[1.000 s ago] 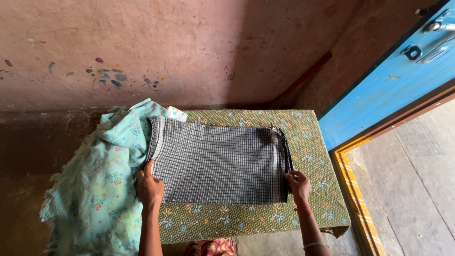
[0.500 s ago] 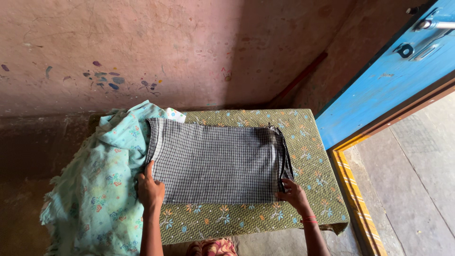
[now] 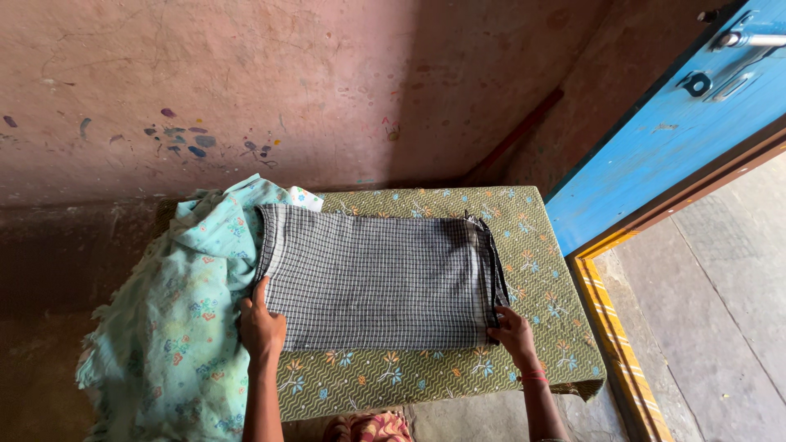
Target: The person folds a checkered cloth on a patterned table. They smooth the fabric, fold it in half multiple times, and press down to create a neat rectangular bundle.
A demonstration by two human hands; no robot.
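We see a folded grey checked cloth (image 3: 381,278) lying flat on a low table (image 3: 426,381) covered in olive patterned fabric, set against a pink plaster wall (image 3: 286,82) with paint flecks; a blue door (image 3: 663,139) stands at the right above a grey floor (image 3: 720,311). Our left hand (image 3: 262,327) rests on the cloth's near left corner with fingers flat and spread, beside a heaped mint floral cloth (image 3: 180,311). Our right hand (image 3: 514,334) pinches the near right corner's layered edges.
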